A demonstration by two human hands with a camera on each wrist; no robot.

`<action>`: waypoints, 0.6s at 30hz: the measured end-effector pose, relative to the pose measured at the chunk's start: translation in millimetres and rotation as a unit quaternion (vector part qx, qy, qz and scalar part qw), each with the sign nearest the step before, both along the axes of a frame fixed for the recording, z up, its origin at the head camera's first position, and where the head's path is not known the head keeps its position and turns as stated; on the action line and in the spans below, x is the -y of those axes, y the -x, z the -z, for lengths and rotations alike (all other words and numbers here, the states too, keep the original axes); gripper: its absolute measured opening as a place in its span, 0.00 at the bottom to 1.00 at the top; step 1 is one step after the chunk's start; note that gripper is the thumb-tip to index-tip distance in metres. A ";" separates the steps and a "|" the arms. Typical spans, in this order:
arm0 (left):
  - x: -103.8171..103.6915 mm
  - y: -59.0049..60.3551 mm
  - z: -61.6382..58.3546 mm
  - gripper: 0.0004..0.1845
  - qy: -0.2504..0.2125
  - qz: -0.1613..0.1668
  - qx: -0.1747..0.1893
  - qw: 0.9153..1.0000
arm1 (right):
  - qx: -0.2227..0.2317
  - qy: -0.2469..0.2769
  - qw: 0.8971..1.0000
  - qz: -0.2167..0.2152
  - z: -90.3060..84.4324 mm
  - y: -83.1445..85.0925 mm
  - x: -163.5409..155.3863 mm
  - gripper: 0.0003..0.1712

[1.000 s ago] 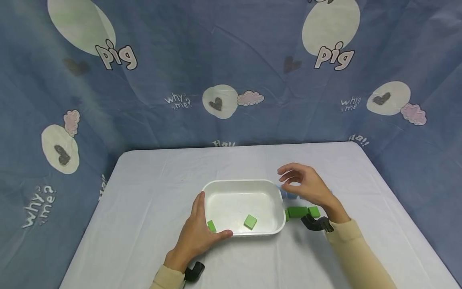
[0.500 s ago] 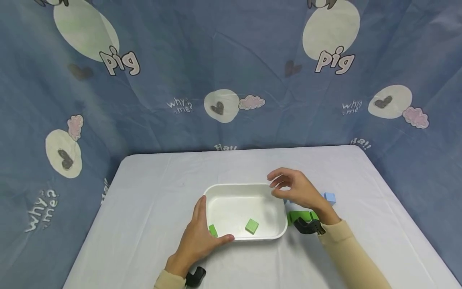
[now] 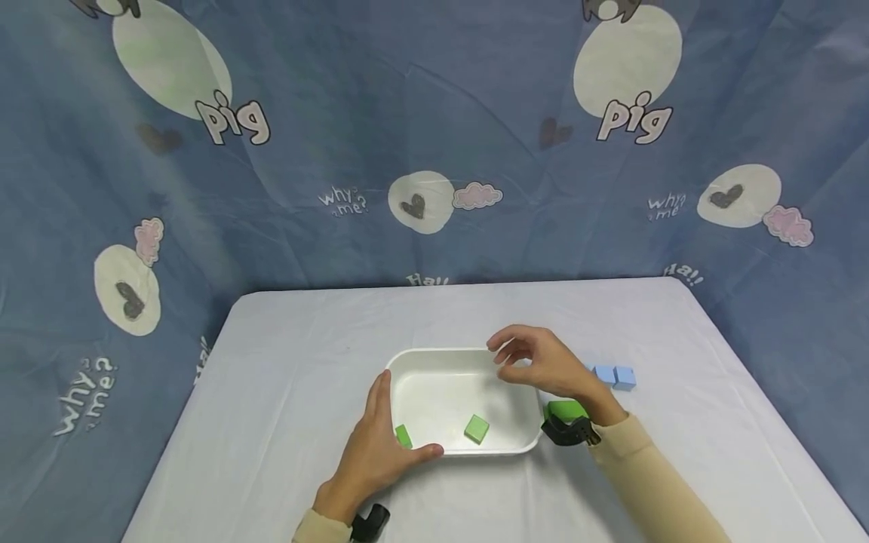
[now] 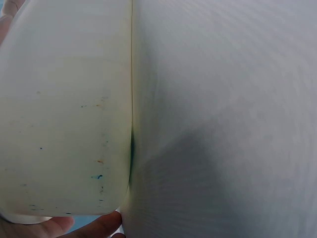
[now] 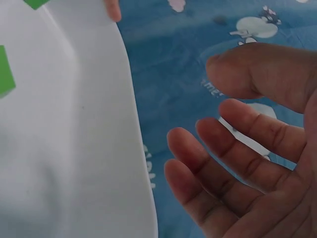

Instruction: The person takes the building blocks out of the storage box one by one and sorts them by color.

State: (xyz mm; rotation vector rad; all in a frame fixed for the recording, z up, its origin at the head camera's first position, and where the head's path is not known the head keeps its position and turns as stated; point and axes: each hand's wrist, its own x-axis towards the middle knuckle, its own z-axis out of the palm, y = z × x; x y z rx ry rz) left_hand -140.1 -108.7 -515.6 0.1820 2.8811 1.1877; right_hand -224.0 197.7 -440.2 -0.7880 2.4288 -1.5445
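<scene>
Left hand (image 3: pixel 380 445) gripping near-left corner of white tray (image 3: pixel 434 360) on tabletop (image 3: pixel 305 354). Right hand (image 3: pixel 539 362) empty, fingers loosely spread above tray's right rim. Two green blocks (image 3: pixel 477 428) inside; blue blocks (image 3: pixel 614 375) just right.

Backdrop (image 3: pixel 434 113) was blue cloth hung across the rear & both sides, creased w/ fold lines. Print on it: pale ovals, "pig" lettering, dark hearts in white circles, pink clouds, small "why? me?" & "Ha!!" text. Worktop (image 3: pixel 285 377) stood in front, covered w/ a white cloth (image 3: pixel 679 452), lightly wrinkled, rear corners rounded. Backdrop met the worktop's far edge & dropped past it at left & right. Light was even & soft, faint shadows only. No floor, window or other furniture in view.
</scene>
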 end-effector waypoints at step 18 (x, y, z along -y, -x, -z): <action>0.0 0.1 -0.3 0.78 0.000 0.004 -0.009 1.000 | 0.017 -0.053 0.995 -0.089 21.5 -5.8 21.9 0.19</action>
